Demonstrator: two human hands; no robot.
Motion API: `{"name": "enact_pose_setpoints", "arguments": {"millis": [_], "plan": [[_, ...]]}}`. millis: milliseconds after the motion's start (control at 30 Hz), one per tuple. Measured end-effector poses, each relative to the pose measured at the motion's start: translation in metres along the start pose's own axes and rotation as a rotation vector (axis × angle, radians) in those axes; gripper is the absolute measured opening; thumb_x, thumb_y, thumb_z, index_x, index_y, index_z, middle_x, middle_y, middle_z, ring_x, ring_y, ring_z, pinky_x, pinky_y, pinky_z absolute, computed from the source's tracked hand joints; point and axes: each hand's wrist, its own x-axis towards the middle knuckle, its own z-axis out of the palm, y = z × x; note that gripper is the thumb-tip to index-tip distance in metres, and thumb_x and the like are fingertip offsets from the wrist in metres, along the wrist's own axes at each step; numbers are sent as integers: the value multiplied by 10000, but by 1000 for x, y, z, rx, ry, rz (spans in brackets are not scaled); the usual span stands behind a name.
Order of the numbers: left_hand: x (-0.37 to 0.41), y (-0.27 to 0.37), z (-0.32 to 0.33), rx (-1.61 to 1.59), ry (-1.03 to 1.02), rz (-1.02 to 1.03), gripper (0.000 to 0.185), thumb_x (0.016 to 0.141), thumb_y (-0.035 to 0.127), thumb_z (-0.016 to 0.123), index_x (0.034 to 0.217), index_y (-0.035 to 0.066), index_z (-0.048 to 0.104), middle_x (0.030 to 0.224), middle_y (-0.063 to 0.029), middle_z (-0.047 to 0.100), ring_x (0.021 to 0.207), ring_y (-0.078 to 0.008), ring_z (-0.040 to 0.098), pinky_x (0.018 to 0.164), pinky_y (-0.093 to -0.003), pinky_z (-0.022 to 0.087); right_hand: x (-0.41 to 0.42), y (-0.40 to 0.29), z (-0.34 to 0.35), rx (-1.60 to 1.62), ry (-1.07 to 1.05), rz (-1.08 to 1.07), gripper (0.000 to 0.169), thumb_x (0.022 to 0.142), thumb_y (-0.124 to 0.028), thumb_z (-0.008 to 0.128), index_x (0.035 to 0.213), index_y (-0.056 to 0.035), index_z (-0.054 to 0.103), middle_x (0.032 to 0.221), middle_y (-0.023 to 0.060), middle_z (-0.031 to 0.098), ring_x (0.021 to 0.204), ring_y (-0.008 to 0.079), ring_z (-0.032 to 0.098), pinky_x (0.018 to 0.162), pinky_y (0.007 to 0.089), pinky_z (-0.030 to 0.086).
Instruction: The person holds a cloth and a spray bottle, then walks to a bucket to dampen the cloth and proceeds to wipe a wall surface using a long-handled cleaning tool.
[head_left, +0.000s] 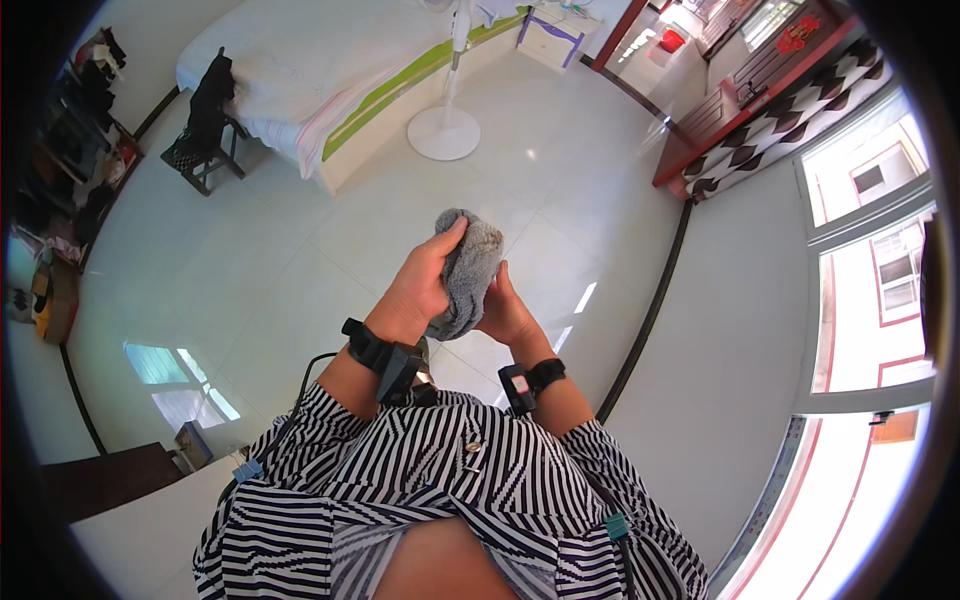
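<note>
A thick grey plush cloth (471, 274), folded into a long bundle, is held up in front of my body above the tiled floor. Brownish soiling marks its upper right end. My left hand (420, 281) grips it from the left, thumb laid over the top and the other fingers hidden beneath. On the other side, my right hand (511, 309) holds the lower right edge, its thumb pointing up beside the cloth and its fingers mostly covered by it. Each wrist wears a black strap with a small box-shaped device.
Ahead stands a white pedestal fan (444, 133) beside a bed (300, 67). A dark stool (202, 157) with black clothing is near the bed's corner. Cluttered shelves (67, 150) line the left wall. Windows (874, 300) and a patterned curtain (780, 124) are on the right.
</note>
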Motion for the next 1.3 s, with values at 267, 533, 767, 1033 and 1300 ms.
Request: {"name": "enact_pose_setpoints", "arguments": {"millis": [267, 533, 767, 1033, 1300], "plan": [[45, 76, -12, 220, -24, 57, 270, 866, 211, 533, 1032, -1, 539, 970, -92, 599, 862, -193, 594, 767, -327, 495, 55, -78, 38, -32, 82, -428, 541, 888, -416, 405, 1208, 20, 415, 1185, 143, 497, 1094, 255, 479, 953, 378, 360], [85, 82, -23, 347, 129, 112, 262, 875, 246, 525, 984, 8, 544, 875, -66, 601, 789, -147, 585, 685, -282, 493, 66, -129, 68, -148, 391, -735, 186, 852, -194, 566, 902, -16, 544, 837, 48, 588, 725, 157, 583, 636, 282, 492], [169, 54, 7, 374, 161, 211, 222, 859, 258, 543, 805, 43, 544, 750, -26, 566, 651, -123, 538, 577, -279, 455, 105, -151, 65, -1323, 718, -1014, 243, 799, -205, 580, 738, 14, 494, 656, 193, 530, 558, 321, 506, 530, 378, 415], [229, 30, 57, 372, 333, 218, 204, 850, 240, 537, 761, 56, 538, 671, -8, 512, 587, -111, 478, 529, -276, 403, 83, -213, 41, -1357, 649, -1097, 265, 806, -197, 517, 648, 9, 466, 562, 220, 497, 536, 380, 500, 494, 417, 390], [280, -18, 110, 388, 349, 229, 221, 847, 260, 538, 800, 45, 556, 740, -31, 553, 620, -130, 516, 532, -290, 420, 74, -290, -38, -1198, 768, -807, 277, 809, -217, 512, 661, 13, 473, 628, 229, 530, 588, 404, 516, 529, 437, 409]]}}
